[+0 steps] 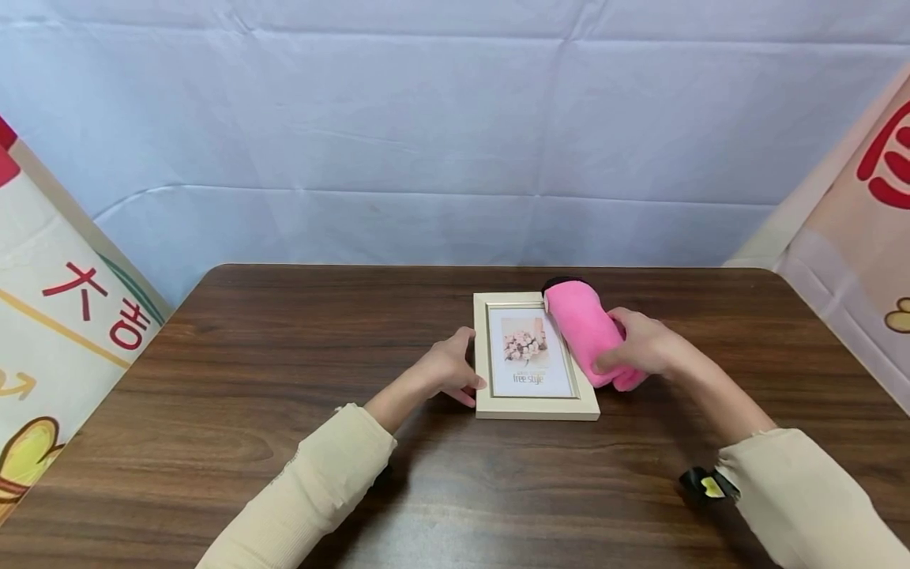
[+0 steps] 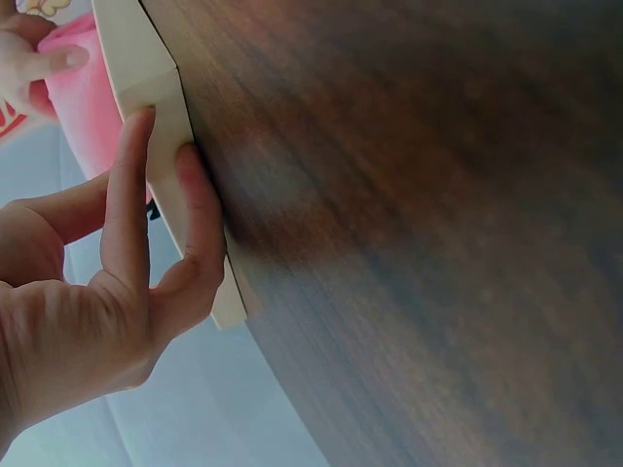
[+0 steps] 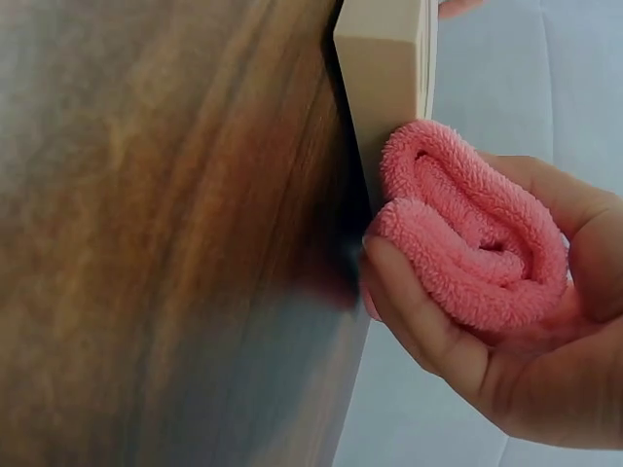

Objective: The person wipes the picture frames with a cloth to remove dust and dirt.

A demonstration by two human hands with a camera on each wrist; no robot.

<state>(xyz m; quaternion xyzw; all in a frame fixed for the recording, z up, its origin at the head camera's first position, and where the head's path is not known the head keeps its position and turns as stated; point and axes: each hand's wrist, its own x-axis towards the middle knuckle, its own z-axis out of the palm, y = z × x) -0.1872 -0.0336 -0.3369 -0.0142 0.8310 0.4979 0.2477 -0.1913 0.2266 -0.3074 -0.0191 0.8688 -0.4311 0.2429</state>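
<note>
A cream picture frame [image 1: 537, 408] with a flower print lies face up on the wooden table. My left hand [image 1: 448, 365] is at its left side, with fingertips touching the frame's edge [image 2: 161, 117] in the left wrist view. Against the frame's right side lies a rolled pink towel [image 1: 579, 324], its upper end overlapping the frame's far right corner. My right hand [image 1: 640, 344] grips the towel near its closer end, thumb on one side and fingers on the other. The coiled end of the towel [image 3: 467, 233] shows in the right wrist view.
The brown wooden table [image 1: 284, 340] extends around these things. A black item [image 1: 565, 280] peeks out behind the towel's far end. Pale cloth [image 1: 398, 142] hangs behind the table, with printed cloths [image 1: 64, 332] at the sides. A black band [image 1: 709, 484] sits by the right sleeve.
</note>
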